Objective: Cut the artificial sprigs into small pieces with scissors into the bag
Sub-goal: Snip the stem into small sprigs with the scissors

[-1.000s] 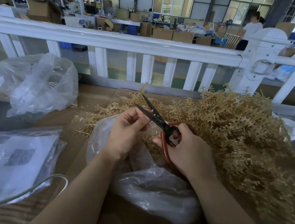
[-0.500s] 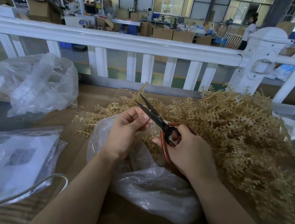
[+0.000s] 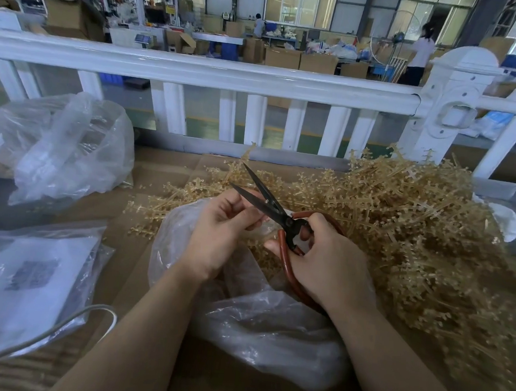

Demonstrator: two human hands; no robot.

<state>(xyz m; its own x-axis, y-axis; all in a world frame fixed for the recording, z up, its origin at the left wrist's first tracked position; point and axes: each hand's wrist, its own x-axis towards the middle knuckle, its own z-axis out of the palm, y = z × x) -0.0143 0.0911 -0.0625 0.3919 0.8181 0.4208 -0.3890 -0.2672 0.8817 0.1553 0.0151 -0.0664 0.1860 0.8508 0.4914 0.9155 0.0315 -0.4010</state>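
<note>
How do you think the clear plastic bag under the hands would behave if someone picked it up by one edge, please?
The clear plastic bag would probably go floppy and sag, since its film lies crumpled in soft folds. It looks light: only a little cut material shows through near the left hand. Its glossy sheen suggests it may slip between fingers.

Tan sprigs [image 3: 417, 238] lie heaped on the right. Black scissors [image 3: 268, 202] with red-brown handles gape open above a crumpled clear bag [image 3: 255, 324].

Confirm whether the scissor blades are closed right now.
No: the scissors in the right hand have their two dark blades spread apart in a V, tips pointing away over the bag.
</note>
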